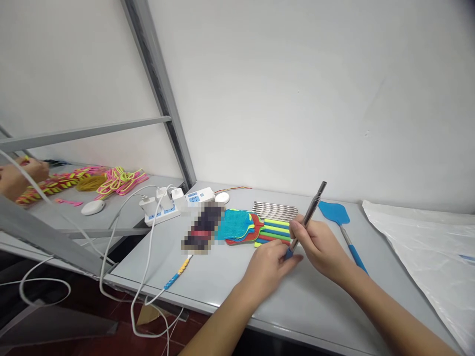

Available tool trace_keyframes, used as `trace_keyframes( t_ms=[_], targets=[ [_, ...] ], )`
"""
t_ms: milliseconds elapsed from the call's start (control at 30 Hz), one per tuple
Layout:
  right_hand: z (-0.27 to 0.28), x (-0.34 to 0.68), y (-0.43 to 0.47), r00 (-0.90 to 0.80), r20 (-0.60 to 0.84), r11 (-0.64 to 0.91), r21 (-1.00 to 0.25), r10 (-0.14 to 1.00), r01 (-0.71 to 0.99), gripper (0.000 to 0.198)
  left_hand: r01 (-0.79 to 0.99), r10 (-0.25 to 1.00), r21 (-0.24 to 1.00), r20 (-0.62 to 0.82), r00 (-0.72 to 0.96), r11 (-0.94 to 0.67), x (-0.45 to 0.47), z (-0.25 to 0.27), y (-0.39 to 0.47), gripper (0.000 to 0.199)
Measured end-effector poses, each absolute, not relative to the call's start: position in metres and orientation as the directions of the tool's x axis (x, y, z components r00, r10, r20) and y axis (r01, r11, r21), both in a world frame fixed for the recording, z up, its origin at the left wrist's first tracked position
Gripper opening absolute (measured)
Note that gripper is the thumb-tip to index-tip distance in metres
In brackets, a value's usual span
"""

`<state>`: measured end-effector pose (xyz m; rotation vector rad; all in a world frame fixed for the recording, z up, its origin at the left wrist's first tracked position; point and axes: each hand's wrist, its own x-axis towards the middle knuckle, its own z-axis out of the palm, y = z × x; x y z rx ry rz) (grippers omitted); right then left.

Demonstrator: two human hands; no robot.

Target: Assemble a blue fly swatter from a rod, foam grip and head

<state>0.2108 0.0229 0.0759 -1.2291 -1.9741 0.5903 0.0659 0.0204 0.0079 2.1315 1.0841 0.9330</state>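
Observation:
A shiny telescopic metal rod (310,210) stands tilted up to the right, and the fingers of my right hand (322,244) are closed around it. At its lower end a blue handle (289,253) shows, pinched by my left hand (267,264); most of this handle is hidden by fingers. Behind my hands lie several coloured handles (276,230) side by side, stacked perforated fly swatter heads (235,225) in blue and red, and a row of metal rods (272,210). To the right rests a blue fly swatter (336,212) with a metal shaft and blue grip.
A pixelated dark object (204,230) lies left of the swatter heads, with a charging cable (172,281) by it. White power strips (163,215) stand at the back left. Plastic sheeting (415,247) covers the right side. Another person's hand (24,175) is beside colourful cords (120,182).

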Motion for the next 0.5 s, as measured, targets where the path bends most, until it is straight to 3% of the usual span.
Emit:
trace_keyframes(
  t_ms=[267,367,500],
  targets=[
    [0.078,0.213,0.023,-0.291,0.329,0.439,-0.686,0.898,0.58,0.042,0.453,0.836,0.721,0.337,0.432,-0.524,0.066,0.008,0.02,0.037],
    [0.067,0.208,0.023,-0.337,0.276,0.431,-0.672,0.9,0.602,0.041,0.421,0.84,0.749,0.332,0.43,-0.512,0.065,0.008,0.021,0.022],
    [0.054,0.203,0.018,-0.381,0.227,0.418,-0.721,0.896,0.552,0.025,0.419,0.853,0.765,0.319,0.412,-0.489,0.061,0.007,0.02,0.016]
  ],
)
